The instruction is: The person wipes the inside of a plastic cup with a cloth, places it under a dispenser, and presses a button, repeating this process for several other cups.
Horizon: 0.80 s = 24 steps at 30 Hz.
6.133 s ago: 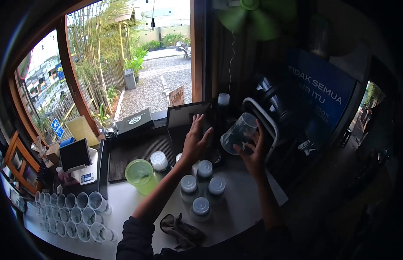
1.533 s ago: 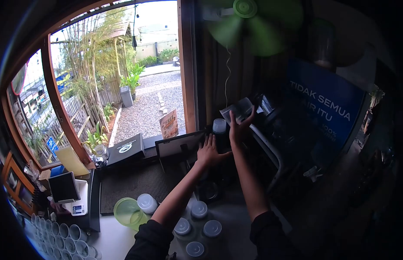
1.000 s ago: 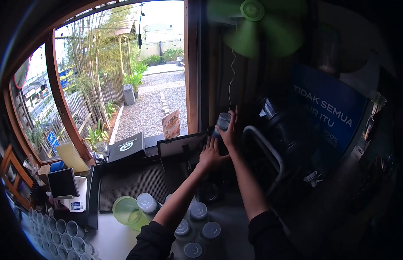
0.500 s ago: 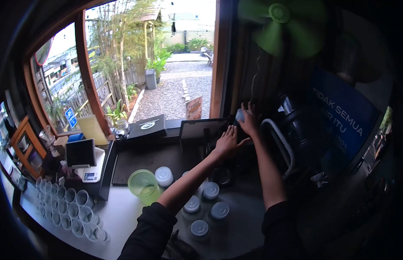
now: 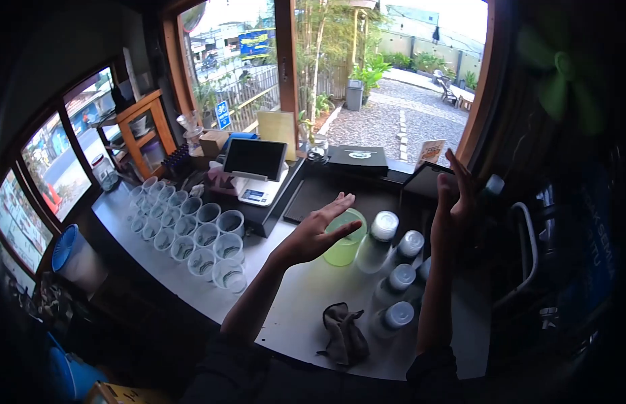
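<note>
My left hand (image 5: 316, 232) hovers over the counter with its fingers stretched out and nothing in it. Just beyond its fingertips stands a green translucent tub (image 5: 340, 249), partly hidden by the hand. To the right, my right hand (image 5: 453, 202) is raised, fingers extended and empty. Several jars with pale lids, among them a front jar (image 5: 399, 314) and a taller rear one (image 5: 383, 225), stand between my forearms. A crumpled dark cloth (image 5: 344, 340) lies nearer to me. Past my right hand is a pale-capped item (image 5: 495, 184), too dark to name.
Rows of clear plastic cups (image 5: 185, 225) fill the left of the counter (image 5: 279, 330). Behind them stands a tablet (image 5: 254, 159) on a white base. A black box (image 5: 358, 159) sits by the window, a metal rail (image 5: 528, 249) at right, a green fan (image 5: 562, 67) above.
The view has swung left. Both hands have drawn back and moved apart; the right one has come away from the pale-capped item near the hanging cord.
</note>
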{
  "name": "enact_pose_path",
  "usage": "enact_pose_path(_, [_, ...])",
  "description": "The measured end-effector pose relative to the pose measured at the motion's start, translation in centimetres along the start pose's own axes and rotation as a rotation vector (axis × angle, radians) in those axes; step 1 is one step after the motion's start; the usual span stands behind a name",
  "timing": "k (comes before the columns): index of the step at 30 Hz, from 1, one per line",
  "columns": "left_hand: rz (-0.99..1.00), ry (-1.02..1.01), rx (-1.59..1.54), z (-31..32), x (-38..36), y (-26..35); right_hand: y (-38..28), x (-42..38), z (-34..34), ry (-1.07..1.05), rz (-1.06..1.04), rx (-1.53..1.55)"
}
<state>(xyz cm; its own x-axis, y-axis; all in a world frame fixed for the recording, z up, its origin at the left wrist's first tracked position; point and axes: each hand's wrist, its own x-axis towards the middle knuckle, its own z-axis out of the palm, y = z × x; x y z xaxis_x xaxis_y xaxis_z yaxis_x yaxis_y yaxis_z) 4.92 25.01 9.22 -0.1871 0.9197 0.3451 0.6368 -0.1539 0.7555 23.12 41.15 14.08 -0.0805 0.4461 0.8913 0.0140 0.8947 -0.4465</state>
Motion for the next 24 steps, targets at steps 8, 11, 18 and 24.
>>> enact_pose_path(8, [-0.206, 0.207, -0.063, -11.3, -14.9, -6.0, -9.9, -7.8, 13.5, -0.534, -0.003, 0.267])
enact_pose_path(11, [-0.215, 0.292, -0.107, -16.5, -19.5, -8.4, -14.1, -10.5, 18.6, -0.714, 0.014, 0.335])
enact_pose_path(18, [-0.345, 0.464, -0.094, -27.1, -30.1, -13.8, -23.1, -15.5, 30.4, -1.063, -0.199, 0.397])
enact_pose_path(24, [-0.48, 0.597, -0.113, -33.5, -37.1, -16.8, -28.9, -17.0, 40.1, -1.364, -0.4, 0.344])
